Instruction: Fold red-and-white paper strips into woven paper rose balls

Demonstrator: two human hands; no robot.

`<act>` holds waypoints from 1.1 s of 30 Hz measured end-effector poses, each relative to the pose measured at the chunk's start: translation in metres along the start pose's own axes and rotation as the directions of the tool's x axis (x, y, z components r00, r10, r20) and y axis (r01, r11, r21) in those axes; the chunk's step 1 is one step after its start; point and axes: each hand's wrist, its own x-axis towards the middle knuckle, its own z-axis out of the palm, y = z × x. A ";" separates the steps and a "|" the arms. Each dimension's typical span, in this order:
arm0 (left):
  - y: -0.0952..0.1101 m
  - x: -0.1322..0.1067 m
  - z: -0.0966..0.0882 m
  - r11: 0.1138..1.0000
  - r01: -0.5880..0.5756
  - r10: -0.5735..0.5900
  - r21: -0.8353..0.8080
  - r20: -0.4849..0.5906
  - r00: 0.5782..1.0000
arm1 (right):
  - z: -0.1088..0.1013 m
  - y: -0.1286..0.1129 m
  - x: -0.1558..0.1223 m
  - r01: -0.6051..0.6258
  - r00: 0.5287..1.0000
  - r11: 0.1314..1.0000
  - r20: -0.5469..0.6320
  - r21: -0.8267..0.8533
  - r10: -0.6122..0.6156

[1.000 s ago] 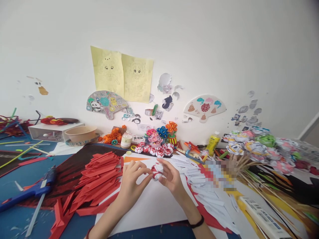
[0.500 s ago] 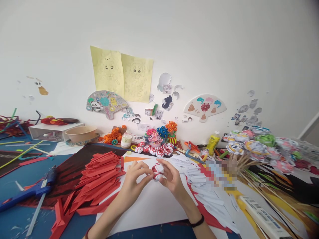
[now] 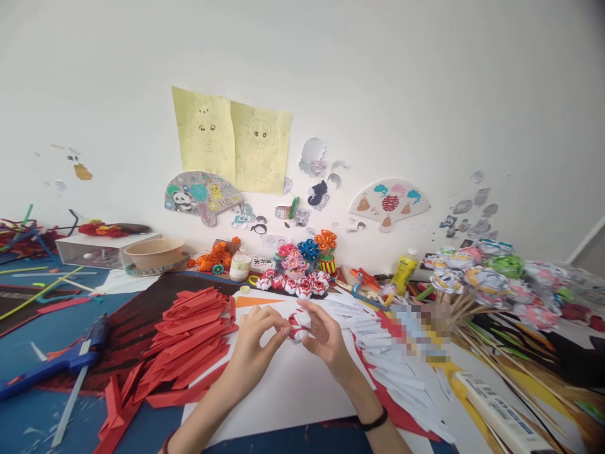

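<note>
A small red and white folded-paper ball (image 3: 299, 325) is held up over a white sheet (image 3: 288, 391). My right hand (image 3: 326, 337) curls round its right side, thumb below and fingers above. At its left edge, the thumb and forefinger of my left hand (image 3: 259, 331) pinch together against the paper ball. Whether a loose strip is between those fingertips cannot be made out. A heap of folded red paper strips (image 3: 189, 340) lies left of the sheet, and white paper strips (image 3: 387, 353) spread to its right. Several finished red and white paper balls (image 3: 305, 287) sit in a row behind my hands.
A blue hot glue gun (image 3: 78, 356) lies at the left with a glue stick. Paper flowers on sticks (image 3: 491, 277) stand at the right, near a white box (image 3: 501, 410). A yellow bottle (image 3: 404, 271) and a beige bowl (image 3: 155, 252) line the wall.
The paper ball has turned slightly in my fingers, showing more red at its left. Both hands stay in nearly the same place.
</note>
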 end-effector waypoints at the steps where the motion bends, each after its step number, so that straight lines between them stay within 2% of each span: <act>1: 0.000 -0.001 0.000 1.000 -0.004 0.004 0.018 0.000 1.000 | 0.000 0.000 0.000 -0.002 1.000 1.000 -0.002 -0.004 0.002; 13: -0.003 0.000 0.003 0.993 -0.041 0.045 0.114 -0.032 0.998 | 0.000 0.004 -0.003 0.003 1.000 0.999 0.007 -0.033 -0.003; 24: 0.007 -0.001 0.004 0.998 0.033 -0.034 0.055 0.012 0.999 | -0.003 0.007 -0.001 -0.025 0.999 0.999 -0.034 -0.047 0.024; 28: 0.009 -0.003 0.005 1.000 0.000 0.000 0.029 -0.004 1.000 | -0.002 0.004 -0.001 -0.036 0.999 0.999 -0.038 -0.026 0.035; 33: 0.009 -0.005 0.006 0.994 -0.055 0.057 0.090 -0.020 0.998 | -0.001 -0.002 -0.001 -0.047 0.998 0.999 -0.032 -0.005 0.047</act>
